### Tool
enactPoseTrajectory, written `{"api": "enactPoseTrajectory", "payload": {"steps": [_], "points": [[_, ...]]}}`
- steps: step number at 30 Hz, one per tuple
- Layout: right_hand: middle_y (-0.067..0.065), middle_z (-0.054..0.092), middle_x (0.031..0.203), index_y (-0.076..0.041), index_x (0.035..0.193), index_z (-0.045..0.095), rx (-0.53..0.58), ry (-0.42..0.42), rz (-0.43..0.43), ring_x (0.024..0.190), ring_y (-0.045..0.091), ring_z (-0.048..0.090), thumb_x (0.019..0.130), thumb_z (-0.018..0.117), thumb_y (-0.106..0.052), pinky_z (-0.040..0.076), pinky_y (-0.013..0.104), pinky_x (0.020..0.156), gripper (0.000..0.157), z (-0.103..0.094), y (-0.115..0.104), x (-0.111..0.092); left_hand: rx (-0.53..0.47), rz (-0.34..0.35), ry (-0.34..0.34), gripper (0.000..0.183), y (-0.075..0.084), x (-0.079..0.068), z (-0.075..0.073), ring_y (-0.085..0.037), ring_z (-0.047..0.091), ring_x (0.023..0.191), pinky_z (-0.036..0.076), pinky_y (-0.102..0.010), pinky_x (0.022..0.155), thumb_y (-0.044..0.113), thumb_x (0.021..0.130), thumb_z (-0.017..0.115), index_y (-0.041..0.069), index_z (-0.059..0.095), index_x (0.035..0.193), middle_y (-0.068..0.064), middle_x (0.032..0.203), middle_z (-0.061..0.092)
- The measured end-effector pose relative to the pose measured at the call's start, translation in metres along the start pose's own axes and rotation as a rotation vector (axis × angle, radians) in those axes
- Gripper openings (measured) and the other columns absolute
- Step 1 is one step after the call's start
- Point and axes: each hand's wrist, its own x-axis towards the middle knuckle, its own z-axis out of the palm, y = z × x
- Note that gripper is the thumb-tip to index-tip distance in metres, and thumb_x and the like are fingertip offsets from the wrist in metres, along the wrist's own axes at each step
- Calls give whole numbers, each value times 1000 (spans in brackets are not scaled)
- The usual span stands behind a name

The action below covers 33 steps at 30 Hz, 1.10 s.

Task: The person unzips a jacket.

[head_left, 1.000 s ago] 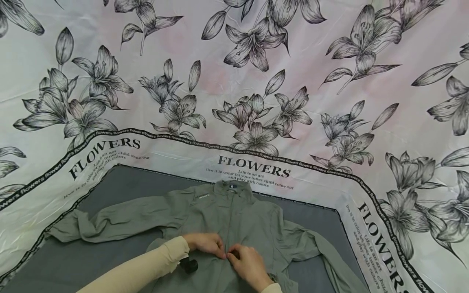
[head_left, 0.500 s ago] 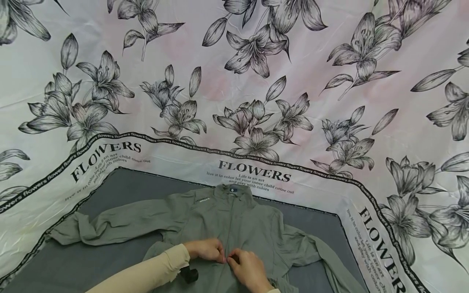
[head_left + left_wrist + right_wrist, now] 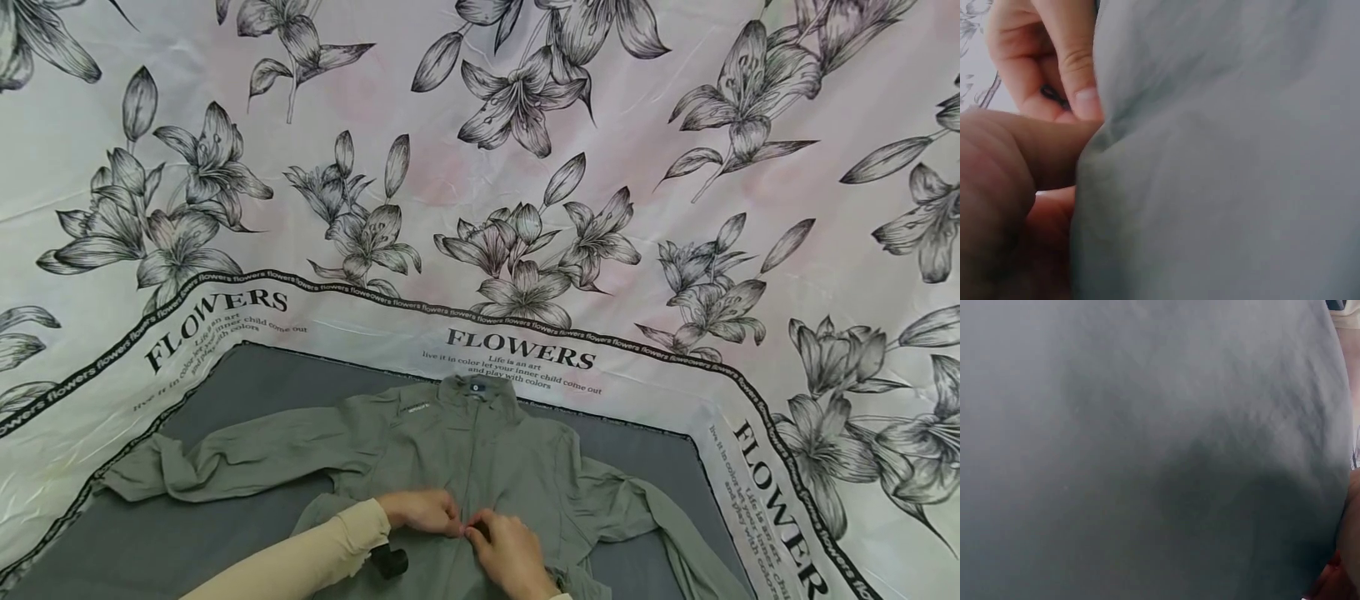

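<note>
A grey-green zip-up jacket (image 3: 420, 442) lies spread out with its collar away from me. My left hand (image 3: 427, 510) pinches the front edge beside the zip, thumb and fingers meeting at the centre line. Close against it, my right hand (image 3: 510, 550) pinches at the same spot. In the left wrist view, a small dark looped zip pull (image 3: 1054, 95) shows between the right hand's (image 3: 1054, 56) fingers, while the left thumb presses the jacket's fabric edge (image 3: 1100, 140). Fabric fills most of the right wrist view and hides the fingertips there.
Beneath the jacket is a dark grey surface (image 3: 277, 375) with a white printed border reading FLOWERS (image 3: 517, 348). White cloth with black lily drawings (image 3: 525, 267) rises behind. A black wrist camera (image 3: 390, 561) sits at the left cuff. The jacket's sleeves stretch out to both sides.
Both hands stay pinching at the same spot on the jacket front, with hardly any movement. The head view has tilted slightly, so the scene sits a little lower.
</note>
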Motion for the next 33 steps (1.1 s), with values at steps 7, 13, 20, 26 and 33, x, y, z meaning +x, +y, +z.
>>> {"api": "enactPoseTrajectory", "payload": {"steps": [7, 13, 20, 26, 33], "points": [[-11, 70, 77, -24, 88, 75, -82, 94, -88, 61, 5, 59, 91, 75, -30, 44, 27, 53, 6, 5, 1, -6, 12, -14, 131, 17, 1, -4, 14, -9, 39, 61, 35, -24, 76, 7, 85, 64, 2, 67, 69, 8, 60, 48], [-11, 61, 75, -21, 87, 76, -159, 118, -153, 64, 2, 51, 89, 78, -28, 42, 22, 54, 7, 5, -2, -12, -43, -23, 116, 37, 0, -2, 19, -13, 21, 53, 26, -27, 68, 6, 89, 60, 16, 46, 57, 7, 52, 33], [-10, 53, 72, -22, 84, 72, -178, 98, -171, 62, 1, 44, 88, 78, -21, 39, 21, 52, 7, 5, -2, -16, -81, -53, 132, 43, -1, 1, 22, -12, 14, 52, 19, -28, 57, 11, 93, 57, 22, 40, 55, 7, 51, 27], [-10, 52, 71, -20, 83, 71, -179, 114, -206, 61, 0, 42, 88, 78, -18, 39, 19, 52, 9, 5, -3, -22, -65, -75, 168, 39, 0, 0, 25, -13, 16, 55, 20, -28, 56, 10, 89, 59, 21, 42, 56, 7, 53, 27], [-9, 52, 70, -20, 82, 71, -203, 162, -273, 62, 0, 39, 85, 81, -17, 38, 19, 56, 11, 4, -4, -29, -53, -65, 184, 42, 2, -1, 27, -14, 15, 55, 21, -28, 56, 11, 91, 60, 21, 41, 55, 6, 52, 29]]}}
